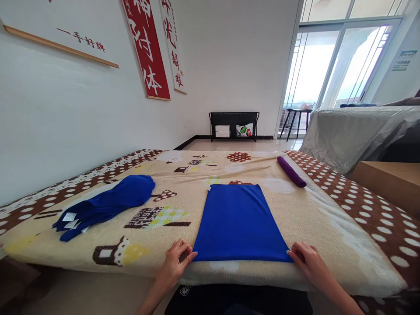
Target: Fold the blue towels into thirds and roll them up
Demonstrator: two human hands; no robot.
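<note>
A blue towel [239,223] lies flat as a rectangle on the bed near its front edge, a small white tag showing at its far left corner. My left hand [179,258] pinches the near left corner between thumb and fingers. At the near right corner, my right hand [306,260] has a similar pinch on the cloth. The towel's near edge runs straight between both hands. Off to the left lies a loose heap of blue cloth [111,203] with several white tags. A rolled-up purple cloth [291,172] rests toward the far right.
A cream patterned blanket [243,170] with brown polka-dot borders covers the bed. Behind it stand a black rack [233,118] and a dark stool [295,120]. On the right are a plastic-covered piece of furniture [357,127] and a cardboard box [387,179].
</note>
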